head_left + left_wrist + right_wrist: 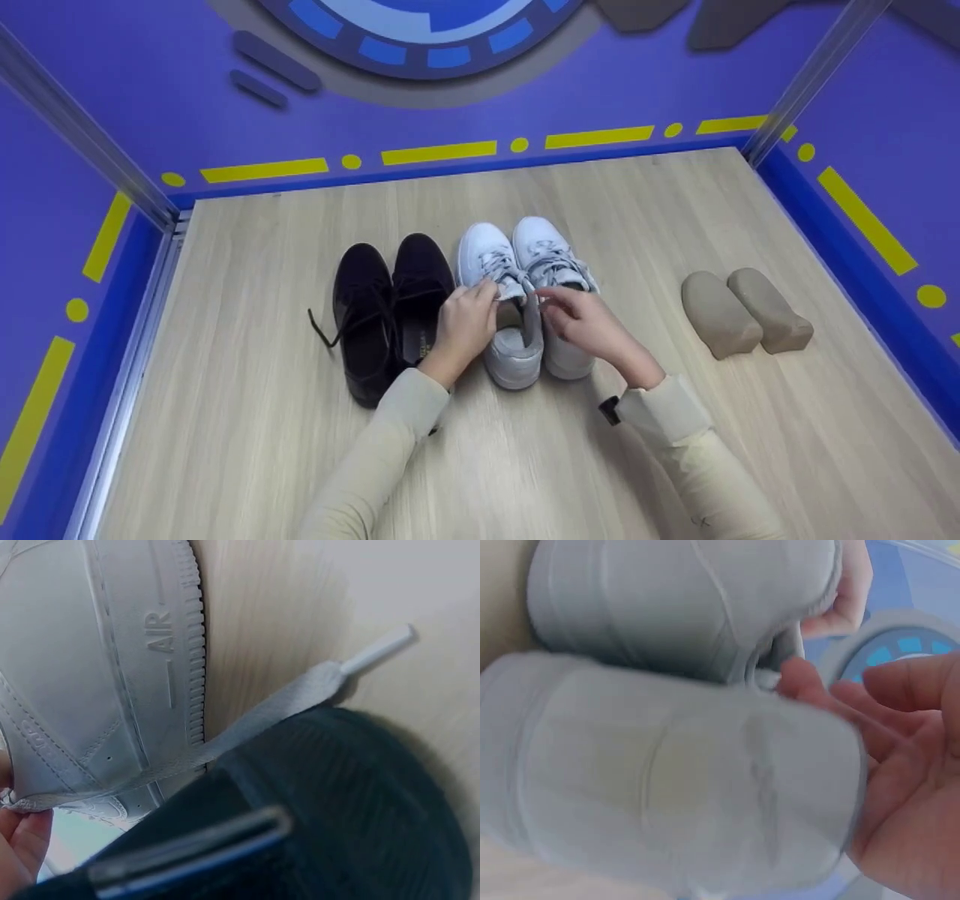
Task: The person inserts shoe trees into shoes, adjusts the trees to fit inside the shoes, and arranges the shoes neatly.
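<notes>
A pair of white sneakers stands side by side in the head view, toes away from me. My left hand (pixel 469 319) is at the outer side of the left white sneaker (pixel 484 247). In the left wrist view its fingertips pinch a white shoelace (pixel 262 716), whose loose end and tip hang past the sole. Over the two collars lies my right hand (pixel 589 322), index finger stretched toward the left sneaker's opening. The right wrist view shows its thumb apart from the fingers, behind the heel of the right white sneaker (pixel 697 772); the index fingertip is partly hidden.
Black lace-up shoes (pixel 365 281) stand just left of my left hand, one lace trailing on the wooden board (pixel 247 375). Farther right lies a pair of beige shoe-shaped pieces (pixel 712 311). Blue panels (pixel 420 120) wall the board at the back and sides.
</notes>
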Demonstrator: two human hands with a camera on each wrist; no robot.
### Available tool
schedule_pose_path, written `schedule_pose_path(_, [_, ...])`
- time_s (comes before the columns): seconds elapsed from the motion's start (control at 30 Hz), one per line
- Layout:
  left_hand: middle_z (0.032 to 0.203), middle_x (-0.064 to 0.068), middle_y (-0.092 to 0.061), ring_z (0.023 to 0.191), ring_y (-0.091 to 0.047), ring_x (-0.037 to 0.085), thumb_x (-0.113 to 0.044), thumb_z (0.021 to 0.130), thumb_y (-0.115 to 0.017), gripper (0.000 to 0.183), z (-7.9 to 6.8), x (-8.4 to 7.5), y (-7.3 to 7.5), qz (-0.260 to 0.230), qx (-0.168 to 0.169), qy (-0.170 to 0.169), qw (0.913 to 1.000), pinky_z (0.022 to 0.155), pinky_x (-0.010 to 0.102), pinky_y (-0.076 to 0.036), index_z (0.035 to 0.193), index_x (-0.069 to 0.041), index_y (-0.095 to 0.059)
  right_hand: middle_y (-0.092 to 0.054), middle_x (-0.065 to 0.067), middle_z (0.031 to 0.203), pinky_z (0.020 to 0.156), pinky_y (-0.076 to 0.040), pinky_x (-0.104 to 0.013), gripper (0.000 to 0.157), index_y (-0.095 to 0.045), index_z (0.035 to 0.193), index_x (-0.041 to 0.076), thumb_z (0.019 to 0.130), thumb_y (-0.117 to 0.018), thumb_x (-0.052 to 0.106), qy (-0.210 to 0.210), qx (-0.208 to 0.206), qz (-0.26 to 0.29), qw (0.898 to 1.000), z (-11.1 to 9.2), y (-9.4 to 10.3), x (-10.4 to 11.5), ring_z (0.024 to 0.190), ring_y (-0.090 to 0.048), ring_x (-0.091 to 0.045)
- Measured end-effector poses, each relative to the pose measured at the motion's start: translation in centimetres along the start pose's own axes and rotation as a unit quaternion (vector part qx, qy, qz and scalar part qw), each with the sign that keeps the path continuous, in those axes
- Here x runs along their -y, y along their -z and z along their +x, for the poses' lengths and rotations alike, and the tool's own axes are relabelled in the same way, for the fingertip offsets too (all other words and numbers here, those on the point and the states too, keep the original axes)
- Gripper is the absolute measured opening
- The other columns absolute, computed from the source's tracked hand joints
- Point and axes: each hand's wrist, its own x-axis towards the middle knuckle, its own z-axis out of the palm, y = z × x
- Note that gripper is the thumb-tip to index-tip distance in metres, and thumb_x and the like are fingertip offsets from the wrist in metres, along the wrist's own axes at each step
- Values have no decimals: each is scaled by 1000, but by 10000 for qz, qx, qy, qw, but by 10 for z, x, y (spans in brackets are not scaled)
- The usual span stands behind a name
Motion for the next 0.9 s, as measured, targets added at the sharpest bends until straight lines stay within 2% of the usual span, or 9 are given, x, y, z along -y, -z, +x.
schedule_pose_path(0.13, [93, 3, -68, 61, -56, 23, -15, 75, -59, 7, 1, 1, -1, -55, -56, -24, 10000, 56, 32, -47, 78, -9, -56, -66, -14, 92, 68, -46, -25, 25, -60, 108, 0, 85, -49, 1, -110, -792, -91, 9968, -5, 10, -5, 75, -57, -13])
schedule_pose_path(0.2, [90, 2, -68, 60, -56, 23, -14, 75, -57, 6, 1, 2, -2, -99, -101, -14, 9999, 56, 32, -47, 78, -9, -56, -66, -13, 92, 70, -44, -23, 24, -62, 104, 1, 83, -51, 0, -165, -1159, -130, 9930, -7, 15, -9, 76, -57, -13])
schedule_pose_path(0.33, [84, 1, -67, 59, -55, 23, -12, 73, -55, 7, 0, 2, -3, -147, -201, -3, 9997, 54, 32, -46, 79, -10, -56, -65, -20, 89, 61, -43, -15, 23, -62, 101, -3, 84, -48, -3, -377, -1628, 300, 9855, -11, 25, -19, 69, -56, -8])
schedule_pose_path(0.4, [86, 1, -68, 59, -56, 23, -12, 73, -55, 9, -1, 2, -3, -144, -248, 2, 9996, 54, 32, -46, 81, -10, -57, -65, -22, 89, 57, -42, -12, 23, -62, 101, -4, 85, -46, -3, -486, -1825, 468, 9809, -13, 30, -25, 67, -57, -4])
schedule_pose_path(0.57, [97, 4, -68, 63, -57, 23, -12, 73, -56, 14, -4, 2, -4, -223, -296, 56, 9993, 57, 32, -47, 86, -10, -59, -65, -18, 94, 61, -43, -9, 24, -60, 105, -1, 87, -44, 1, -736, -2133, 340, 9736, -21, 40, -43, 71, -55, 5])
schedule_pose_path(0.67, [98, 3, -67, 64, -57, 23, -11, 73, -56, 14, -4, 1, -5, -261, -344, 63, 9990, 58, 32, -47, 87, -10, -59, -64, -17, 99, 66, -41, -8, 25, -59, 108, 0, 88, -44, 3, -793, -2229, 332, 9710, -25, 44, -52, 75, -53, 7])
schedule_pose_path(0.9, [102, 4, -67, 65, -58, 23, -10, 74, -56, 13, -5, 1, -5, -343, -376, 86, 9987, 59, 31, -47, 86, -11, -60, -59, -24, 106, 65, -37, -9, 28, -53, 112, -9, 86, -44, -1, -873, -2351, 440, 9670, -37, 53, -38, 82, -49, 0])
